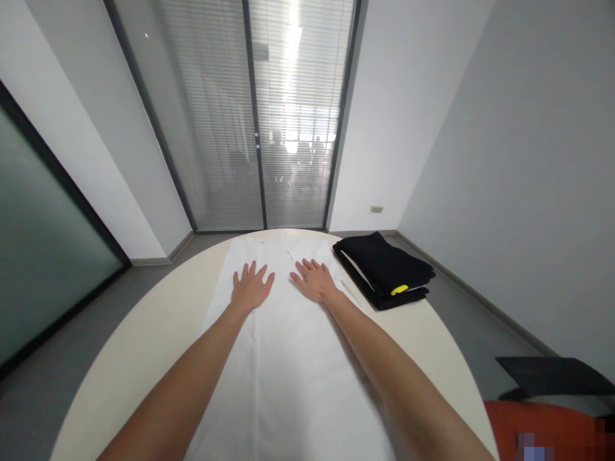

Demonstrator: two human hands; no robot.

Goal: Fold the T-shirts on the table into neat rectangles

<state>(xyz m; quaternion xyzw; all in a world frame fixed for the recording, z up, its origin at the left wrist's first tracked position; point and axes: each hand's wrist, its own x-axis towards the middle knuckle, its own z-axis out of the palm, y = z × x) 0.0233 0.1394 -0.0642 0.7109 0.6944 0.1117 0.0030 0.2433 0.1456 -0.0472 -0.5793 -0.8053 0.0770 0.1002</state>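
Note:
A long white cloth [288,358] lies spread over a round cream table [158,333], reaching from the near side to the far edge. My left hand [252,286] rests palm down on the far part of the cloth, fingers spread and holding nothing. To its right, my right hand [313,280] lies flat on the same cloth with its fingers apart. A folded stack of black cloth [384,262] sits on the table at the right, with a small yellow piece [399,290] on its near side.
A red chair [542,426] with a dark part [557,376] stands at the lower right. Beyond the table are a glass partition with blinds [216,128] and a white wall [379,128] with a socket [377,209]. Another glass panel [43,237] is at the left.

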